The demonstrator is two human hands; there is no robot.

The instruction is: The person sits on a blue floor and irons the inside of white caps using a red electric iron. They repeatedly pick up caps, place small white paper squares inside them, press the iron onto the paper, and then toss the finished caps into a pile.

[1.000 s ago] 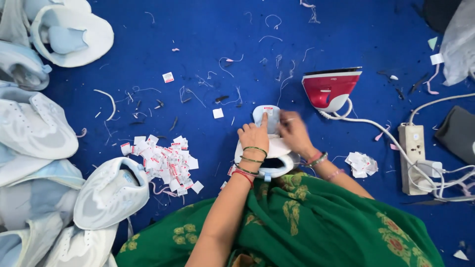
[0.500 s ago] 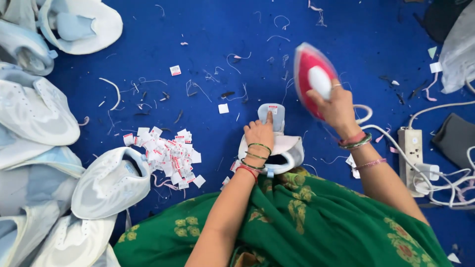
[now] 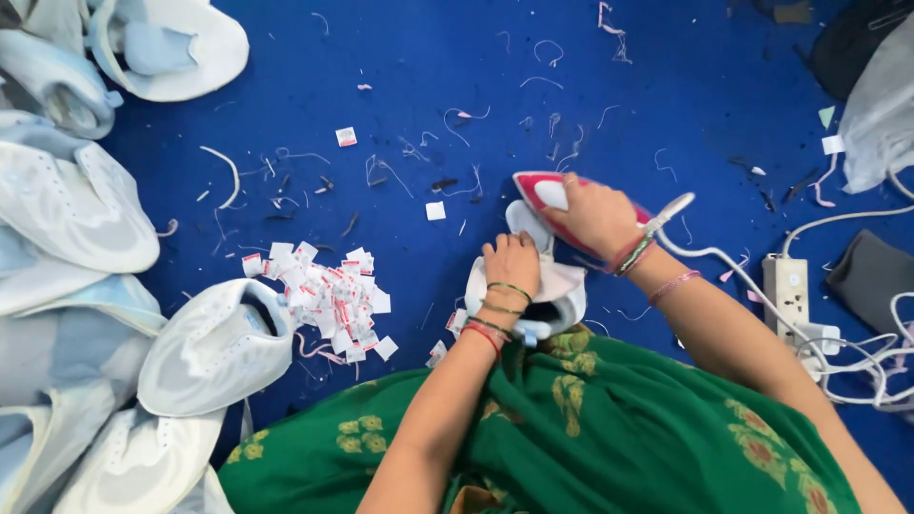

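On the blue mat, the left hand presses flat on a white shoe upper while the right hand grips a red iron at its far edge, largely hiding the iron, with open mat beyond.

A shoe-making workshop floor: white shoe uppers heaped along the blue mat's left edge; loose labels, thread scraps, an iron; a power strip at the right edge.
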